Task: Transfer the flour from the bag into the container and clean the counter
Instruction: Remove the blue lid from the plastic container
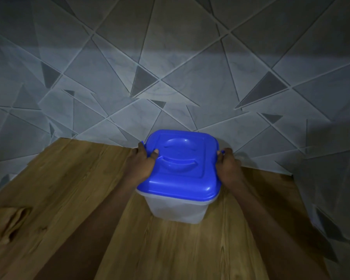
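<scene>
Gripping container [179, 207] by opposite sides: left hand [140, 165] curled at blue lid [180, 166], thumb on top; right hand [228, 167] clasped lid edge. Container stood on wooden counter [69, 199].

You had a clear plastic container [178, 209] standing on the wooden counter [69, 188], near its far edge and close to the grey tiled wall [170, 67] with its pattern of triangles. A blue lid [182, 164] sat on top of the container, with a curved handle lying flat in its middle. Your left hand [141, 164] gripped the lid's left edge, thumb on top and fingers curled round the side. Your right hand [227, 166] held the right edge, fingers wrapped down over the rim by a small blue clip. Both forearms reached in from the near side. Light was dim.
</scene>
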